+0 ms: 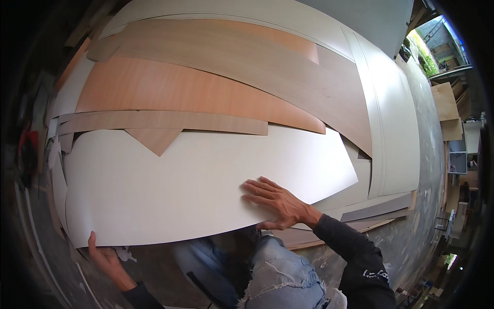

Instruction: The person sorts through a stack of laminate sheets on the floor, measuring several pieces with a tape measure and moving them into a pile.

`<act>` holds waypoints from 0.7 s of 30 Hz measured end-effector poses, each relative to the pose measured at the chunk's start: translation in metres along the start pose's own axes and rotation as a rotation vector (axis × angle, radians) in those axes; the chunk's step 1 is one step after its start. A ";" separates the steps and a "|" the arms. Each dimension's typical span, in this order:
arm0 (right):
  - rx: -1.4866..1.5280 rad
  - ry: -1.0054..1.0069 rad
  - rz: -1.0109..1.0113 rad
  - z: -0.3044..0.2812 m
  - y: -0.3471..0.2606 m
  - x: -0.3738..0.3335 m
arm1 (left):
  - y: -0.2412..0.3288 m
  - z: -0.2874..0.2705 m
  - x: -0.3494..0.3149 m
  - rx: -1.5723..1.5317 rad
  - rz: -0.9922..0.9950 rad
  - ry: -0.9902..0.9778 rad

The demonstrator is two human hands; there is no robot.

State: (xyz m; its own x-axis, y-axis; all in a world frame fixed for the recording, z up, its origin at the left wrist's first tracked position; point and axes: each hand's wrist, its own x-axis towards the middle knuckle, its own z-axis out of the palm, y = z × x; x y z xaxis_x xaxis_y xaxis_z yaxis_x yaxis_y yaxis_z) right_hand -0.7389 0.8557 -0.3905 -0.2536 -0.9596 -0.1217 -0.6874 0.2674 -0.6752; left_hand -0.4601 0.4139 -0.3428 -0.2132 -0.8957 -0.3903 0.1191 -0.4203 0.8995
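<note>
A large white laminate sheet [170, 190] lies across the near side of a pile of sheets, its near edge bowed towards me. At its near left corner my left hand [107, 262] grips the edge, thumb on top and the fingers partly hidden underneath. My right hand [275, 202] rests open on the sheet near its front edge, right of the middle, fingers spread and thumb at the edge. Beyond, a narrow wood-tone strip [216, 123] and a triangular offcut [157, 139] overlap the white sheet's far edge.
Orange wood-tone sheets [180, 87] and a brown sheet [247, 67] lie farther back on the pile. Pale sheets [399, 139] run down its right side. Grey strips [378, 207] stick out at the near right. Boards [443, 102] stand beyond the concrete floor [431, 129].
</note>
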 end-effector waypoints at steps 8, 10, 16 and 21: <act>-0.559 0.727 0.231 -0.001 -0.011 -0.112 | 0.035 0.023 -0.048 0.042 0.246 0.058; -0.567 0.838 0.225 -0.031 -0.034 -0.108 | 0.059 0.022 -0.057 0.021 0.326 0.097; -0.711 1.055 0.083 -0.151 -0.114 -0.104 | 0.167 0.031 -0.059 0.034 0.570 0.170; -0.812 1.163 0.065 -0.266 -0.181 -0.100 | 0.274 0.053 -0.018 0.059 0.689 0.054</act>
State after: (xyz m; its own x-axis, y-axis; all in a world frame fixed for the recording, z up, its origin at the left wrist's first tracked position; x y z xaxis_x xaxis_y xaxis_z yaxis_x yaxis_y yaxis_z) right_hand -0.7707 0.9268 -0.0626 -0.4323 -0.4321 0.7915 -0.7459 0.6646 -0.0445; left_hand -0.4750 0.3226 -0.0784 -0.0588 -0.9621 0.2663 0.1565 0.2545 0.9543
